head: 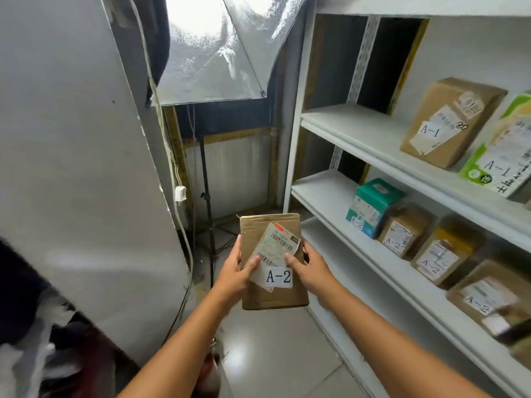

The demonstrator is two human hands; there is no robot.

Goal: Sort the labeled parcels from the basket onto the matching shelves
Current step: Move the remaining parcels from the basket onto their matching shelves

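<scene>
Both hands clasp one A-2 cardboard parcel (270,262).
Left hand (237,272) and right hand (309,268) grip its sides, beside the A-2 shelf (321,191).

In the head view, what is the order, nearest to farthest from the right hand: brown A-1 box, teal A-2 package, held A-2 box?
1. Held A-2 box: gripped by the right hand, at centre.
2. Teal A-2 package: middle shelf, left end of the row.
3. Brown A-1 box: upper shelf, higher and farther right.
</scene>
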